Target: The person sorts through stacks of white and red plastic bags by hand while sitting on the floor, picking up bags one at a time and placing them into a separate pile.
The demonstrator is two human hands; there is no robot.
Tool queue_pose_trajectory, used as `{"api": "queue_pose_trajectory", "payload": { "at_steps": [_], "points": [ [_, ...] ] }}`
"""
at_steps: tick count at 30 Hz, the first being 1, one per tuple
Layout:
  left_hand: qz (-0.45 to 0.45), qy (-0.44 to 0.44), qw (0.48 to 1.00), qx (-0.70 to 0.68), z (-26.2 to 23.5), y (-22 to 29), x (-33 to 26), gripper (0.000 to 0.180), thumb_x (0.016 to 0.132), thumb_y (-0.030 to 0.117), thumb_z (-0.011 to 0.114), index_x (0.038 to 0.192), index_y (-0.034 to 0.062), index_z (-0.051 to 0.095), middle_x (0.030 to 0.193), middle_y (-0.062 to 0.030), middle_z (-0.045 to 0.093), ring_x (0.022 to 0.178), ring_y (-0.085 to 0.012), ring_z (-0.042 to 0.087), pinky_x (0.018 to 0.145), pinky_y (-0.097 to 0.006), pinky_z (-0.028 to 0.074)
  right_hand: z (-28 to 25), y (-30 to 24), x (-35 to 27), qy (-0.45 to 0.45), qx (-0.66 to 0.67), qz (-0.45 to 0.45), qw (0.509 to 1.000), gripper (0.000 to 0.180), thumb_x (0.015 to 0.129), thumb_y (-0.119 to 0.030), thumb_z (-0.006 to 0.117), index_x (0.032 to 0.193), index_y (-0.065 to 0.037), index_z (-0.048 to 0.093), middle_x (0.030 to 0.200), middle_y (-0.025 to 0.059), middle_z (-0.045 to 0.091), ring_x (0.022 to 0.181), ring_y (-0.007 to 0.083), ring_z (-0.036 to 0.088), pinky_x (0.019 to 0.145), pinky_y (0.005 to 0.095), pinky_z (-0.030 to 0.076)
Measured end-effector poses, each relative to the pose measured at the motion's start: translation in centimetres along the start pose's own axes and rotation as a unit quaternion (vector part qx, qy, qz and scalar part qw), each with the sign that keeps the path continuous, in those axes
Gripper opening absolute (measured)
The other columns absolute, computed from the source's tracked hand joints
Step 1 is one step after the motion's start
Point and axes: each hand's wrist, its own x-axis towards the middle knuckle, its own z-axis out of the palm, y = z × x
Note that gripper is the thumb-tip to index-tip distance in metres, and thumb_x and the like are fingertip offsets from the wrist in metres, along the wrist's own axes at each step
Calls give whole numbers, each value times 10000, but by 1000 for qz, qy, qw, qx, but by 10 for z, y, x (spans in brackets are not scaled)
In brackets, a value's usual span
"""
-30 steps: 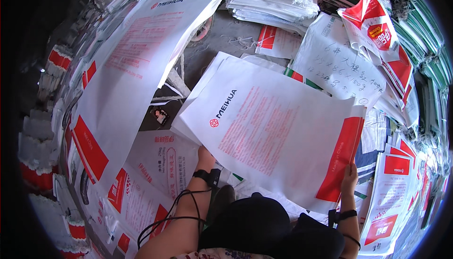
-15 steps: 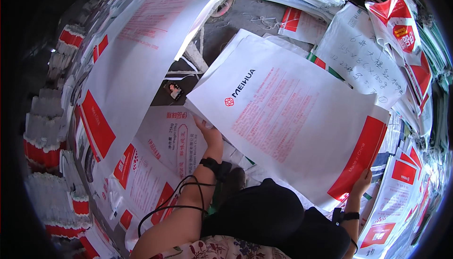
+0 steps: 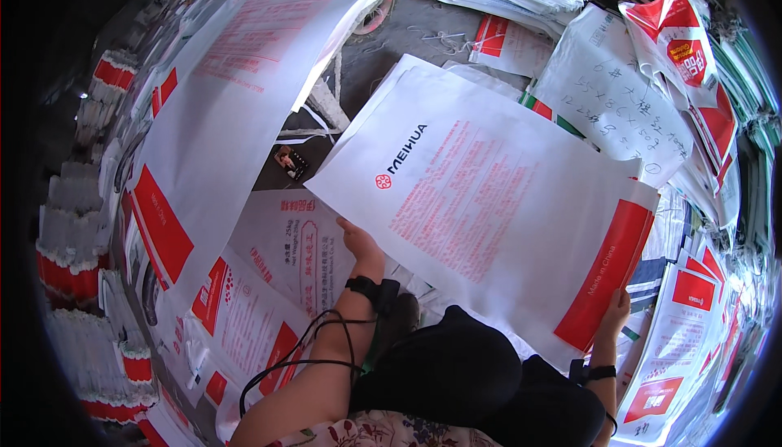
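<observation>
Now, the white bag with a red band lies slantwise between the person's hands. The right hand has its fingers closed on the bag's right edge, beside the band. The left hand is at the left part of the near edge; whether its fingers grip or merely touch, I cannot tell. A second ago that edge covered more of this hand, so the right-hand hold now seems the surer one. Left of the bag stretches a long white bag; beyond its far right corner lies a handwritten sack.
</observation>
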Motion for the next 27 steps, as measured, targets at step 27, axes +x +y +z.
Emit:
{"api": "queue_pose_trajectory", "payload": {
  "at_steps": [27],
  "points": [
    [149,-163,956,195,14,1,19,516,1032,350,553,1309,-85,520,1252,-210,618,1059,-303,644,949,-373,530,32,-87,-16,-8,-198,-115,973,309,994,-208,525,1237,-23,568,1034,246,688,974,446,659,825,505,526]
  ]
}}
